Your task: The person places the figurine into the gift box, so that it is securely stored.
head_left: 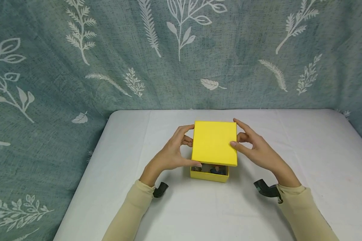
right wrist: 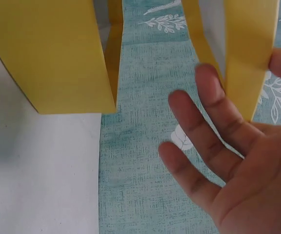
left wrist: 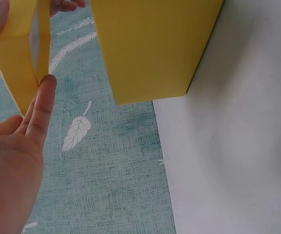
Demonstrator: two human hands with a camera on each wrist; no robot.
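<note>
A square yellow lid (head_left: 214,143) is held level above an open yellow box (head_left: 209,176) on the table. My left hand (head_left: 171,152) grips the lid's left side, thumb at the near corner and fingers along the edge toward the back. On the opposite side, my right hand (head_left: 257,147) holds the lid, with its thumb on the top near the edge. Through the front gap, small dark items (head_left: 217,169) show inside the box; the rest of the inside is hidden. In the right wrist view, a gap separates the lid (right wrist: 250,58) from the box (right wrist: 52,58).
The box stands on a white-covered table (head_left: 132,144). Behind and to the left hangs a blue-green cloth (head_left: 114,40) with white leaf prints. A black strap-like piece (head_left: 266,189) sticks out at the right wrist, and another (head_left: 161,189) at the left.
</note>
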